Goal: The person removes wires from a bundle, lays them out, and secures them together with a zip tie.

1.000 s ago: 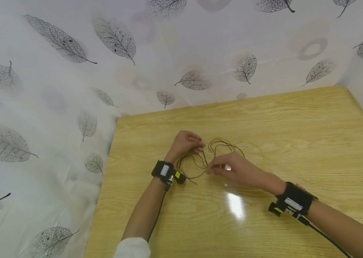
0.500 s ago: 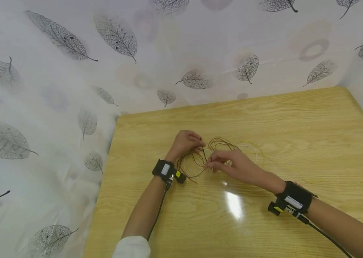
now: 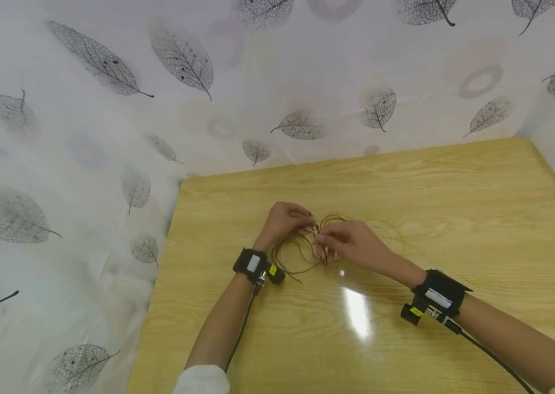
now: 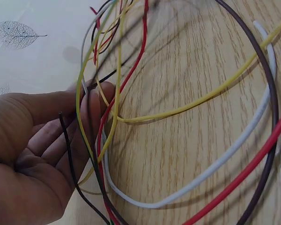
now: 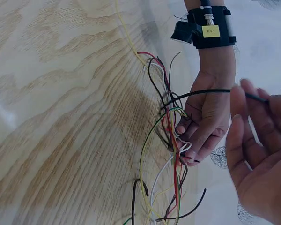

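A loose tangle of thin electrical wires lies on the table between my hands. Red (image 4: pixel 143 47), white (image 4: pixel 154 205), yellow (image 4: pixel 178 110) and dark brown (image 4: pixel 273 103) wires loop past my left hand. My left hand (image 3: pixel 283 223) pinches the bundle between thumb and fingertips near the middle of the tangle. Just right of it, my right hand (image 3: pixel 356 244) pinches one black wire (image 5: pixel 201 91), which arcs from the bundle up to the fingertips in the right wrist view. A short black wire end (image 4: pixel 65 133) stands free in front of the left palm.
A wood-grain table (image 3: pixel 430 191) carries the tangle. A yellow wire (image 5: pixel 126 30) trails off away from the bundle. Behind and to the left hangs a pale cloth (image 3: pixel 218 82) printed with leaves. Each wrist wears a black strap (image 3: pixel 440 298) with a camera and cable.
My right hand has moved slightly up and left, closer to the left hand, its fingers shifting along the dark wire. The left hand has stayed nearly still, gripping the bundle.
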`<state>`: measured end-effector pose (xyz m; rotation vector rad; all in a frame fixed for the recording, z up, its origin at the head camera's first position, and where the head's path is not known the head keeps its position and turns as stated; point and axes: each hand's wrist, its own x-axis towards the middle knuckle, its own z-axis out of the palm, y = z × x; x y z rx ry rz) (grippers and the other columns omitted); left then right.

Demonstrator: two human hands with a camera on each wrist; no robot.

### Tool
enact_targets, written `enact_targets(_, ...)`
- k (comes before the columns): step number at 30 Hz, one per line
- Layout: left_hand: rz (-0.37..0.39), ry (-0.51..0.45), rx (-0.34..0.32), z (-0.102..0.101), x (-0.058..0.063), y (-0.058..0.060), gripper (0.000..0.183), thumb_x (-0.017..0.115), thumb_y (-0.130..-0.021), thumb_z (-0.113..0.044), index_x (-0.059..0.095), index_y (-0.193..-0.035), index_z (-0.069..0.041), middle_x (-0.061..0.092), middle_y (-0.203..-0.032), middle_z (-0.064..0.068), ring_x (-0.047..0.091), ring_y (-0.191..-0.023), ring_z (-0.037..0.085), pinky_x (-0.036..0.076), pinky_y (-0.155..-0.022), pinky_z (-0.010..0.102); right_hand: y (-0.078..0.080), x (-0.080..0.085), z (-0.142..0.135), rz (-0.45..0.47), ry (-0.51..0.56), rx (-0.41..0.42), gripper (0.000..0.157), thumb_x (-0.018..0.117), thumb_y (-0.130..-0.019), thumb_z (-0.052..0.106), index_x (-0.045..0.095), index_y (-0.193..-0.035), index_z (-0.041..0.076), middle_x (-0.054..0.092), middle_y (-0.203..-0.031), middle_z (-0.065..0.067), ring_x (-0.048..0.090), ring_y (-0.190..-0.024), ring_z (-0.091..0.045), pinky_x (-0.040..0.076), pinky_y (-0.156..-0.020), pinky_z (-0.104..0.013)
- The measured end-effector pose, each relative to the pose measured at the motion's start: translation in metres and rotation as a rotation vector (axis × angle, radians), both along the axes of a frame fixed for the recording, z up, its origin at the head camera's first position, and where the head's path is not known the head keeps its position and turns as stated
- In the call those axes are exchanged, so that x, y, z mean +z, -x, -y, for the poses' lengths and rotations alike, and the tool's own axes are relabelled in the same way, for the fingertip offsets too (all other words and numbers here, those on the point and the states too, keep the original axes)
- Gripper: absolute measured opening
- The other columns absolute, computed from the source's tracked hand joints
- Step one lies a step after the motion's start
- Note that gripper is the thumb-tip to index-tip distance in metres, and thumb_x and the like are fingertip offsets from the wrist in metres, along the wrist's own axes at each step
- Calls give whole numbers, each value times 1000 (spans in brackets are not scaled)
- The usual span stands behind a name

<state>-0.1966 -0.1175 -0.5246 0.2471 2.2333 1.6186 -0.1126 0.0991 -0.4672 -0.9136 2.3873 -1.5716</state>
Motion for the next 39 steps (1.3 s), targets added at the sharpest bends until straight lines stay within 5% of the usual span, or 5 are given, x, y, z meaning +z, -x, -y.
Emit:
enact_targets(8, -113, 51, -47, 0, 2, 1, 17, 74, -86, -29, 73, -96, -15, 77, -85, 1, 73, -76, 19, 60, -63, 36, 20, -17, 1, 234, 26, 7, 21, 52, -103, 20, 71, -98, 13, 72, -84, -17, 68, -59, -26, 58, -51, -45)
enact_targets(13, -218, 103, -67, 0, 6, 1, 11, 75, -86, -25, 74, -95, -19, 77, -89, -6, 73, -81, 12, 57, -74, 29, 29, -23, 2, 283, 62, 26, 23, 49, -104, 14, 70, -105, 4, 70, -89, -24, 67, -63, -36, 58, -56, -51)
enact_targets(18, -301, 156, -80, 1, 7, 1, 11, 77, -84, -27, 77, -94, -22, 75, -91, -12, 69, -77, 5, 57, -68, 25, 34, -26, 4, 380, 94, 2, 32, 46, -106, 15, 66, -109, -9, 68, -92, -31, 63, -68, -47, 57, -60, -55)
enact_targets(24, -381, 166, -103, 1, 8, 2, 11, 77, -84, -25, 79, -93, -21, 76, -96, -13, 65, -80, 2, 55, -67, 24, 39, -26, 7, 507, 106, -43, 38, 43, -107, 21, 63, -108, -12, 65, -96, -36, 62, -67, -46, 58, -59, -51)
enact_targets(39, -542, 219, -90, 1, 9, 6, 8, 78, -83, -25, 80, -90, -22, 76, -89, -10, 64, -72, 3, 54, -61, 20, 45, -25, 13, 617, 109, -72, 39, 41, -107, 20, 60, -109, -14, 61, -97, -37, 60, -67, -42, 55, -57, -36)
